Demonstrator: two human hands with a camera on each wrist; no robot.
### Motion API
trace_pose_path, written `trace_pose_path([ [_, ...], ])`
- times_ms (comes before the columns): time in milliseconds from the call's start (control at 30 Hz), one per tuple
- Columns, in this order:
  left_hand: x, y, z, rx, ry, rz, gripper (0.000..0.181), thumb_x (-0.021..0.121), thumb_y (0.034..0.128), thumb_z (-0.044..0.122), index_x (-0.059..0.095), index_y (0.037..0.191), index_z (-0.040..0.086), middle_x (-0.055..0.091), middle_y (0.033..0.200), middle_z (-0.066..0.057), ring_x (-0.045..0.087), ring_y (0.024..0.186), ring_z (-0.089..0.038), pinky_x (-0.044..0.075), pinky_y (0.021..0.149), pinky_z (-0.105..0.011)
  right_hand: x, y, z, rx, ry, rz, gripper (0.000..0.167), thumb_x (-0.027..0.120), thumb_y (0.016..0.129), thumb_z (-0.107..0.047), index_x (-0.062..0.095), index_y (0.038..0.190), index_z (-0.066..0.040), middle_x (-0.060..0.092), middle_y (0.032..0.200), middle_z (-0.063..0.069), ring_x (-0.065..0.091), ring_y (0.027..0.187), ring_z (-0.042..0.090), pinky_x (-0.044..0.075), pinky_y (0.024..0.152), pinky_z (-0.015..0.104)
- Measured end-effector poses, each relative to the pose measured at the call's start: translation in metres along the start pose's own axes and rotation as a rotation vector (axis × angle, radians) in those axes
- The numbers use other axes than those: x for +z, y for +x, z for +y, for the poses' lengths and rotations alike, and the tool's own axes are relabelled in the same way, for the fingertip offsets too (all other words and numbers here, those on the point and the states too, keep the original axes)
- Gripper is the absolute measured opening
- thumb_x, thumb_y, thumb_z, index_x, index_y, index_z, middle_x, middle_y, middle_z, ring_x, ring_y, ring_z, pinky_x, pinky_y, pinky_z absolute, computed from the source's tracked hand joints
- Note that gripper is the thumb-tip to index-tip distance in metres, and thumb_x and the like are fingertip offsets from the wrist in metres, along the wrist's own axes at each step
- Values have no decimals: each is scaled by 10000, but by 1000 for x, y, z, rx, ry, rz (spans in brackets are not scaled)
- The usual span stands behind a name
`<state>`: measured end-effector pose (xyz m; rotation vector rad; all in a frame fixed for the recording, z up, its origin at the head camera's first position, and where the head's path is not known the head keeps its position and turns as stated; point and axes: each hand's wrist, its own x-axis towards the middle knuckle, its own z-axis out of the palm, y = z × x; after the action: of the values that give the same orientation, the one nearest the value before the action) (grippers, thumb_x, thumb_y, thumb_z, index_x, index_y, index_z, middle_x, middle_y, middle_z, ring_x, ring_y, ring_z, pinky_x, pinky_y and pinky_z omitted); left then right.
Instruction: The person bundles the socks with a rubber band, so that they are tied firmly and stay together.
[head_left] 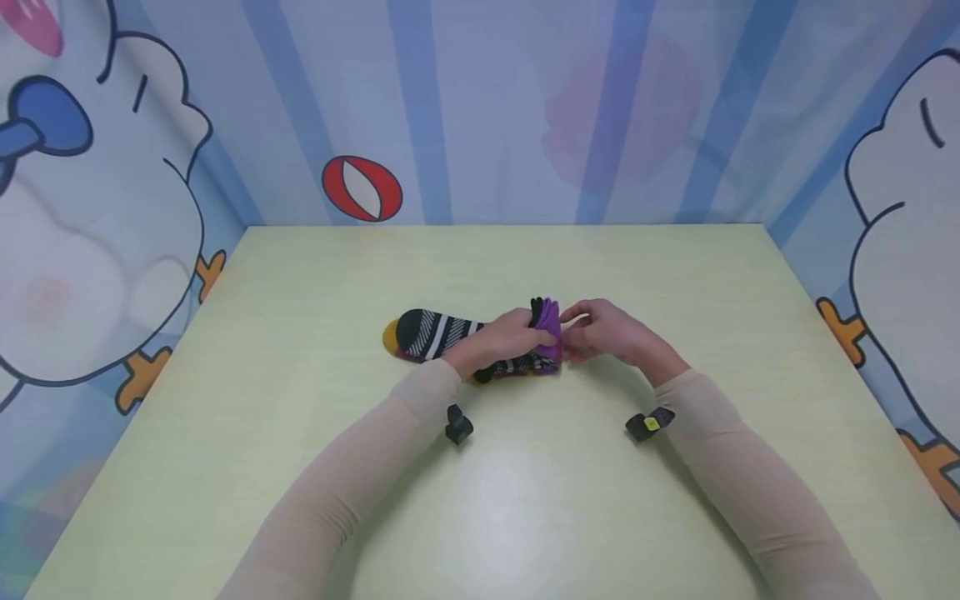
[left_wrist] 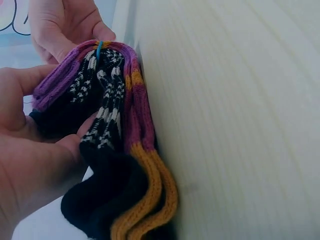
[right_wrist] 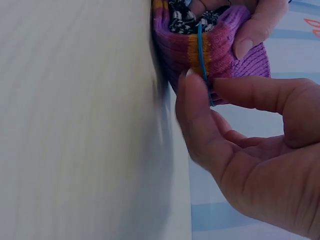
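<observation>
A bundle of socks lies folded on the table, black-and-white patterned ones with purple, mustard and maroon ones. My left hand grips the bundle near its folded end, thumb on the purple knit. A thin teal band runs across the fold in the right wrist view. My right hand is at the right end of the bundle, its thumb and forefinger tips close to the band with a gap between them. Whether they touch the band is unclear. The left wrist view shows the socks edge on, mustard toes nearest.
The pale wood-grain table stretches around the socks on all sides. Behind it stands a blue striped backdrop with cartoon figures at both sides. Small black devices sit at both wrists.
</observation>
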<state>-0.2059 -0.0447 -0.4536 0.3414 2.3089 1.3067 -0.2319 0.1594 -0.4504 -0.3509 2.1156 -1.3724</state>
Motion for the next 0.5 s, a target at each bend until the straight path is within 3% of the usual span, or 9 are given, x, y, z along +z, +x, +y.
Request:
trace_pose_path([
  [300,1,-1,0,5,-15,-1,339,583,990,298,607,1228,58,653,1099,-51,590,992,-194,449,928,-351,1,-1,0,0,20,54,431,496,927,42,394,1336,128,614,1122,265,684,884,280,574,813,404],
  [400,1,-2,0,6,-10,-3,296,575,996,288,608,1176,55,649,1036,-56,578,913,-185,453,853,-324,-4,-5,-4,-24,150,70,333,477,924,41,422,1247,101,621,966,186,677,846,246,569,830,393],
  [500,0,-2,0,2,-14,-3,272,575,997,287,607,1145,61,646,998,-57,572,866,-180,453,805,-311,-13,-9,-8,-29,426,42,123,439,961,39,519,1054,41,587,843,102,674,822,228,560,861,414],
])
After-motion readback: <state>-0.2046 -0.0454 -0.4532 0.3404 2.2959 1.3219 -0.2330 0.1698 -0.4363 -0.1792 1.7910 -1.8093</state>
